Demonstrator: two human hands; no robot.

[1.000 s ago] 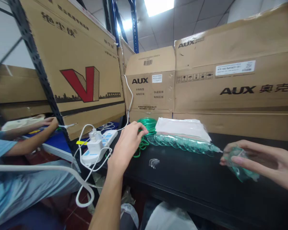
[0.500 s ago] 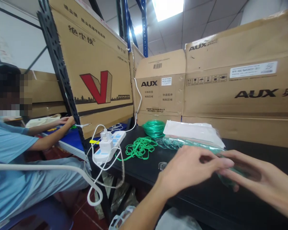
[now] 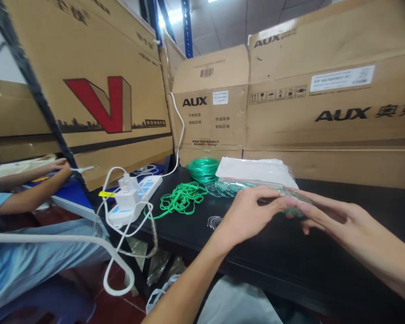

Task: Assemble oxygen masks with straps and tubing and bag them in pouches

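The left hand (image 3: pixel 248 212) and right hand (image 3: pixel 344 220) pinch a clear greenish plastic piece (image 3: pixel 296 210) over the black table (image 3: pixel 266 261). Behind lie overlapping cup-like shells (image 3: pixel 224 189), a round glossy green coil (image 3: pixel 203 170) and white sheets (image 3: pixel 251 169) (whether bagged, unclear).

Cardboard walls (image 3: pixel 283 128) tower beyond the right grip (image 3: pixel 340 218), black tabletop (image 3: pixel 273 256) spreads beneath it; up to its left, a ceiling light (image 3: pixel 171 17) glares beside a blue post (image 3: pixel 187 33), reddish floor tiles (image 3: pixel 121 309) down-left!
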